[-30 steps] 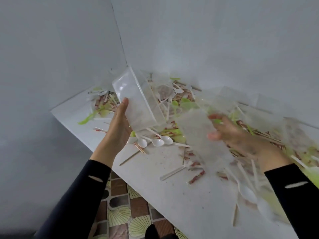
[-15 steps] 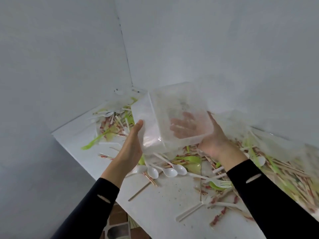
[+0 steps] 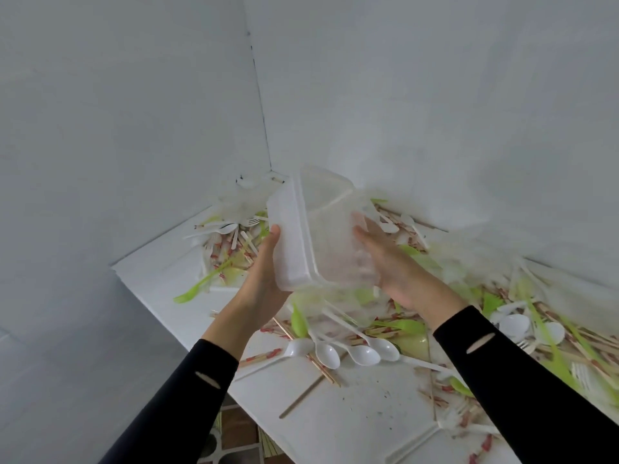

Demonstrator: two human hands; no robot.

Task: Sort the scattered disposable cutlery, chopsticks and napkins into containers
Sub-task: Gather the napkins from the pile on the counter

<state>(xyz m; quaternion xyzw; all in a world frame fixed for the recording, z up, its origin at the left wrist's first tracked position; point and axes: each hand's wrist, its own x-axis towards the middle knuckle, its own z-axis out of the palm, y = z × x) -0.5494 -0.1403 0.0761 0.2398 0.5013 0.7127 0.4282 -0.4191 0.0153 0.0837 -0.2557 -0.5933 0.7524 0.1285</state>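
Note:
I hold a clear plastic container (image 3: 321, 226) tilted in the air over the white table (image 3: 351, 413). My left hand (image 3: 264, 279) presses its left wall and bottom. My right hand (image 3: 398, 266) grips its right side, the fingers partly seen through the plastic. Below lie several white plastic spoons (image 3: 345, 351), green cutlery (image 3: 192, 289), wooden chopsticks (image 3: 308, 358) and red-printed wrapped sticks, scattered across the table.
A heap of forks, spoons and sticks (image 3: 231, 239) fills the far corner where two grey walls meet. More cutlery (image 3: 542, 333) is piled at the right. The table's near-left edge drops to a patterned tile floor (image 3: 241, 440).
Both hands brought two clear containers together into one held between them. It now sits tilted, gripped on both sides, and the view has shifted up and left.

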